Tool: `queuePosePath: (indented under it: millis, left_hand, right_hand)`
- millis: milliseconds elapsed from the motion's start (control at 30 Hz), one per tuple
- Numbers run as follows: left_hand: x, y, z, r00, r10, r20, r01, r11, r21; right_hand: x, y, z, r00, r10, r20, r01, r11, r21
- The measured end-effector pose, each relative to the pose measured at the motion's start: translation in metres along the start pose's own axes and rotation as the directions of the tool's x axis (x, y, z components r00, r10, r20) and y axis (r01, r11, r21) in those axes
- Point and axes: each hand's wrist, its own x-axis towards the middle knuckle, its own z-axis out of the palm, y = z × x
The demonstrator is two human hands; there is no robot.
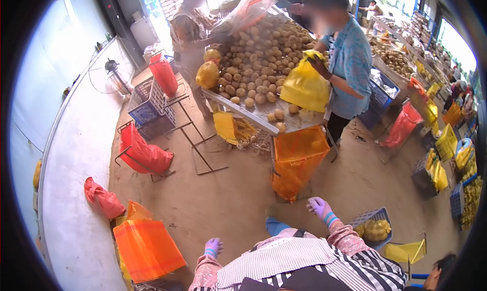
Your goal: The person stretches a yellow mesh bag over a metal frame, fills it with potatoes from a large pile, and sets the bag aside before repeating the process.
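Both my hands wear purple gloves with light blue bands at the wrists. Low over the floor, my left hand (213,247) hangs with loosely bent fingers and nothing visible in it. My right hand (319,208) is held out in front of me, fingers partly apart, holding nothing. Closest ahead of it, but not touching, an orange mesh bag (300,161) hangs open on a metal stand. Behind that bag is a metal sorting table (304,119) heaped with potatoes (258,62). To the left of my left hand stands a bright orange mesh sack (148,249).
One person (350,62) holds a yellow mesh bag (304,88) at the table; another person (190,47) stands across. Red sacks (144,151), crates (147,100) and metal stands (195,139) are at left. A crate with a filled bag (375,230) sits at right.
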Motion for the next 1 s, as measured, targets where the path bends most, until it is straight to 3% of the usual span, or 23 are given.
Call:
queuePosePath:
  millis: [33,100,200,267,333,367,433,467,500,533,567,633,667,700,733,767,800,867,967,1000]
  left_hand:
    - [-0.001,0.013,-0.002,1.000,-0.001,-0.017,0.001,1.000,-0.013]
    - [0.002,0.053,-0.011,0.999,0.028,-0.036,-0.029,0.999,-0.017]
    - [0.010,0.087,-0.025,0.995,0.076,-0.060,-0.082,0.991,-0.105]
    - [0.017,0.097,-0.032,0.993,0.093,-0.077,-0.106,0.977,-0.185]
    - [0.036,0.088,-0.042,0.993,0.101,-0.066,-0.117,0.934,-0.338]
    - [0.036,0.084,-0.039,0.994,0.076,-0.075,-0.098,0.928,-0.358]
    - [0.039,0.077,-0.029,0.984,-0.062,-0.165,-0.002,0.933,-0.360]
    - [0.041,0.076,-0.028,0.983,-0.116,-0.142,0.061,0.939,-0.340]
    - [0.052,0.061,-0.032,0.980,-0.139,-0.142,0.082,0.933,-0.350]
    - [0.070,0.039,-0.039,0.997,-0.046,-0.070,0.031,0.980,-0.198]
    - [0.083,0.030,-0.043,0.999,0.039,0.023,-0.037,0.998,-0.048]
    - [0.089,0.039,-0.059,1.000,0.018,0.017,-0.017,0.998,-0.063]
    - [0.106,0.031,-0.076,0.948,0.303,0.096,-0.318,0.885,0.340]
    - [0.124,0.040,-0.082,0.810,0.517,0.278,-0.560,0.537,0.631]
    - [0.148,0.050,-0.081,0.996,0.043,0.076,-0.051,0.994,0.097]
    - [0.156,0.079,-0.087,0.986,-0.165,0.010,0.166,0.981,-0.099]
    - [0.164,0.111,-0.097,0.924,-0.381,-0.016,0.360,0.884,-0.297]
    - [0.184,0.176,-0.114,0.938,-0.316,-0.139,0.268,0.921,-0.282]
    - [0.231,0.260,-0.145,0.976,-0.158,-0.152,0.107,0.949,-0.297]
    - [0.244,0.287,-0.149,0.982,-0.117,-0.147,0.065,0.946,-0.317]
  right_hand:
    - [0.018,-0.020,0.014,1.000,0.001,0.021,0.000,1.000,-0.004]
    - [0.059,-0.064,0.049,0.971,-0.231,0.065,0.238,0.959,-0.151]
    - [0.119,-0.131,0.119,0.923,-0.322,0.211,0.357,0.921,-0.155]
    - [0.159,-0.162,0.165,0.875,-0.387,0.290,0.467,0.832,-0.300]
    - [0.184,-0.211,0.213,0.887,-0.276,0.370,0.443,0.735,-0.513]
    - [0.200,-0.226,0.235,0.885,-0.253,0.390,0.440,0.729,-0.525]
    - [0.239,-0.241,0.274,0.814,-0.337,0.472,0.580,0.453,-0.677]
    - [0.258,-0.250,0.292,0.815,-0.318,0.485,0.580,0.448,-0.680]
    - [0.279,-0.253,0.308,0.765,-0.370,0.527,0.639,0.334,-0.693]
    - [0.298,-0.254,0.321,0.710,-0.413,0.570,0.684,0.215,-0.697]
    - [0.316,-0.256,0.334,0.717,-0.391,0.576,0.680,0.213,-0.702]
    - [0.351,-0.263,0.358,0.651,-0.487,0.583,0.671,0.009,-0.742]
    - [0.370,-0.267,0.368,0.693,-0.396,0.602,0.639,-0.048,-0.768]
    - [0.392,-0.270,0.378,0.696,-0.380,0.609,0.637,-0.065,-0.768]
    - [0.413,-0.273,0.388,0.681,-0.403,0.611,0.603,-0.163,-0.781]
    - [0.430,-0.274,0.397,0.666,-0.418,0.618,0.565,-0.258,-0.784]
    - [0.448,-0.280,0.405,0.755,-0.314,0.576,0.496,-0.303,-0.814]
    - [0.486,-0.277,0.415,0.793,-0.280,0.541,0.453,-0.323,-0.831]
    - [0.539,-0.264,0.411,0.833,-0.252,0.492,0.358,-0.431,-0.828]
    - [0.551,-0.255,0.404,0.852,-0.249,0.461,0.398,-0.264,-0.878]
